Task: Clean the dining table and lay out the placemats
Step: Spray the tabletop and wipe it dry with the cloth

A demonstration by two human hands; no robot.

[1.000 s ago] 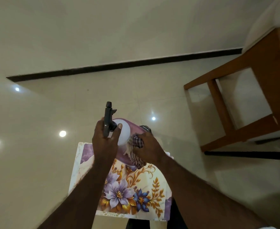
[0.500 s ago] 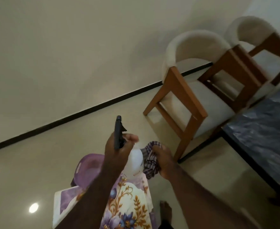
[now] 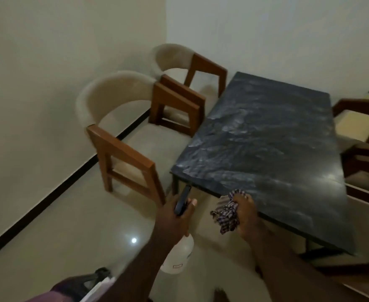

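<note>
A dark marbled dining table [image 3: 264, 136] stands ahead of me, its top bare and streaked. My left hand [image 3: 175, 216] grips a white spray bottle [image 3: 178, 256] by its black trigger head, just short of the table's near left corner. My right hand [image 3: 244, 214] is closed on a crumpled checked cloth [image 3: 227, 212] at the table's near edge. The edge of the placemats [image 3: 98, 289] shows at the bottom left, on a purple stool [image 3: 70, 288] beside my left arm.
Two cream-cushioned wooden chairs [image 3: 122, 136] [image 3: 185, 68] stand along the table's left side against the wall. More wooden chairs [image 3: 366, 153] sit at the right side. Glossy tiled floor [image 3: 59, 225] lies to my left.
My view has swung up and right from the floral placemats to the table. Both hands rose with the bottle and cloth toward the table's near edge.
</note>
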